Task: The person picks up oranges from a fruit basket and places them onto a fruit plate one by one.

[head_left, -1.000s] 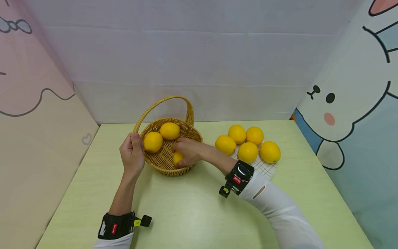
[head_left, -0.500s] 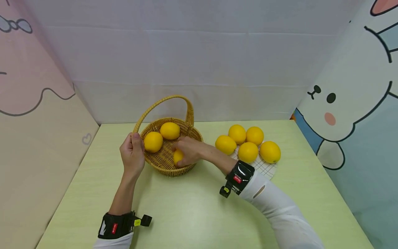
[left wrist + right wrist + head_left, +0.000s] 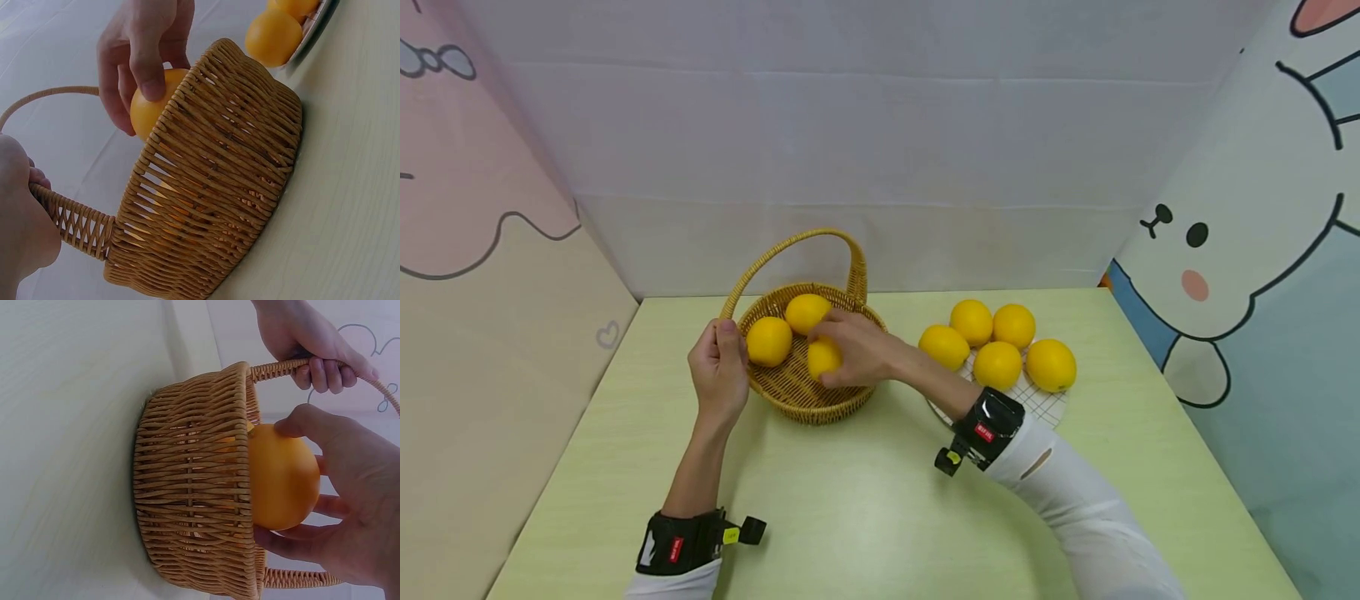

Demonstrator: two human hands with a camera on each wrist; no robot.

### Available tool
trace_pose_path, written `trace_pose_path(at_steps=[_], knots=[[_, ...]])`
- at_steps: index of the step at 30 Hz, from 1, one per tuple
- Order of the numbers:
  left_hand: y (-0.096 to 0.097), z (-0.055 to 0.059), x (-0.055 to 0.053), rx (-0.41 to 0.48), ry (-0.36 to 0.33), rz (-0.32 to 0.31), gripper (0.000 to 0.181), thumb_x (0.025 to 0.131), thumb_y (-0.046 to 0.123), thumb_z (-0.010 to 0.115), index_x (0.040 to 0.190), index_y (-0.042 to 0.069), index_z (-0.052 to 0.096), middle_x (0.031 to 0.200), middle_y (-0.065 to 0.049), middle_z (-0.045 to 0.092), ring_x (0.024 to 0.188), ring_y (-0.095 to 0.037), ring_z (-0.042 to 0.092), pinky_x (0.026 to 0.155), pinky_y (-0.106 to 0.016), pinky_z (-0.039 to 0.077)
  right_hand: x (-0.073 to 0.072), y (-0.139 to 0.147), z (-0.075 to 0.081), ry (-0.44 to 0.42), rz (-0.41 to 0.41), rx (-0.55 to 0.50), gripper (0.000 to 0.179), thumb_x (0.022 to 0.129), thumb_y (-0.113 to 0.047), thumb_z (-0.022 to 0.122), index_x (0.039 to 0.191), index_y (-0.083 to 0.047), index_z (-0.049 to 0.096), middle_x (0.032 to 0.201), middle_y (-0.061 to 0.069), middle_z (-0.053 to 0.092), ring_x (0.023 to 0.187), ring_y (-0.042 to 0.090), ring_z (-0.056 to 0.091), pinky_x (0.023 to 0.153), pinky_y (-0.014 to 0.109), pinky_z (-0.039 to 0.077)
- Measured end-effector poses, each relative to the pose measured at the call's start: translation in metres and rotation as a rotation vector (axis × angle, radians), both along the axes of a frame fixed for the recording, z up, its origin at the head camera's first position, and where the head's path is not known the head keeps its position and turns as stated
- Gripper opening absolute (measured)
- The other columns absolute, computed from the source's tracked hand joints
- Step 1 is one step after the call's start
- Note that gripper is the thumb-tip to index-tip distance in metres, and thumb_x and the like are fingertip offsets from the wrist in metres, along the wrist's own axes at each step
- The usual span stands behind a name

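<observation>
A wicker basket [image 3: 811,415] with a tall handle [image 3: 859,271] stands on the table, left of the middle. My left hand [image 3: 721,375] grips the handle near its left base, fingers wrapped round it. In the basket lie two yellow-orange fruits, an orange [image 3: 769,342] at the left and an orange [image 3: 806,313] at the back. My right hand [image 3: 861,348] holds a third orange [image 3: 284,478] between thumb and fingers, about level with the basket's rim. In the left wrist view, the near wall partly hides this held orange [image 3: 149,112].
Right of the basket, several oranges [image 3: 997,365] sit on and around a round white plate [image 3: 1043,407] with a dark grid pattern. My right forearm passes over the table in front of it. A pale wall cloth [image 3: 880,167] hangs behind the table [image 3: 865,508].
My right hand has risen from low in the basket to about its rim, with the orange in its fingers. The left hand stays on the handle.
</observation>
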State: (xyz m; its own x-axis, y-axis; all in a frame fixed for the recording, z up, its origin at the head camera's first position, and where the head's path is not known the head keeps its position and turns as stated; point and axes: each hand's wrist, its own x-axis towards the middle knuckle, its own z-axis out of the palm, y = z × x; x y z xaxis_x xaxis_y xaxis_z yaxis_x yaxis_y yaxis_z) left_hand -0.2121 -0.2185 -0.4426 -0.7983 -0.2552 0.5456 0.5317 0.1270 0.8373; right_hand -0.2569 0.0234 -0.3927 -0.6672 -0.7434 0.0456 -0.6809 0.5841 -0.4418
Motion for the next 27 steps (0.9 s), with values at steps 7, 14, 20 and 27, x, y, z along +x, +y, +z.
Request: trace_pose_path(at_steps=[7,14,20,27], knots=[[-0.001,-0.002,-0.001,0.01,-0.001,0.008,0.052,0.121,0.039,0.052,0.081,0.006,0.046,0.065,0.013,0.04,0.055,-0.006,0.034,0.05,-0.022,0.025,0.005,0.002,0.004,0.057,-0.017,-0.121,0.06,0.095,-0.031,0.085,0.149,-0.011,0.069,0.151,0.015,0.064,0.129,0.031,0.065,0.108,0.048,0.057],[0.0,-0.001,0.001,0.014,-0.012,0.011,0.049,0.121,0.038,0.052,0.082,0.009,0.048,0.066,0.013,0.042,0.056,-0.006,0.035,0.051,-0.021,0.027,0.01,0.004,0.006,0.077,-0.028,-0.142,0.057,0.096,-0.033,0.083,0.147,-0.012,0.07,0.147,0.012,0.065,0.125,0.028,0.064,0.107,0.046,0.055],[0.001,0.001,0.003,0.011,-0.014,-0.003,0.05,0.122,0.035,0.05,0.082,0.004,0.047,0.065,0.01,0.041,0.055,-0.007,0.033,0.051,-0.024,0.026,0.019,0.017,0.01,0.053,-0.058,-0.16,0.057,0.095,-0.032,0.083,0.147,-0.013,0.069,0.155,0.014,0.062,0.137,0.034,0.062,0.116,0.055,0.053],[-0.001,0.002,0.004,0.02,-0.014,-0.001,0.049,0.122,0.034,0.051,0.081,0.007,0.048,0.066,0.01,0.041,0.056,-0.008,0.034,0.051,-0.024,0.026,0.027,0.043,0.011,0.06,-0.094,-0.224,0.056,0.093,-0.029,0.086,0.144,-0.012,0.071,0.157,0.015,0.061,0.138,0.037,0.064,0.112,0.054,0.059]])
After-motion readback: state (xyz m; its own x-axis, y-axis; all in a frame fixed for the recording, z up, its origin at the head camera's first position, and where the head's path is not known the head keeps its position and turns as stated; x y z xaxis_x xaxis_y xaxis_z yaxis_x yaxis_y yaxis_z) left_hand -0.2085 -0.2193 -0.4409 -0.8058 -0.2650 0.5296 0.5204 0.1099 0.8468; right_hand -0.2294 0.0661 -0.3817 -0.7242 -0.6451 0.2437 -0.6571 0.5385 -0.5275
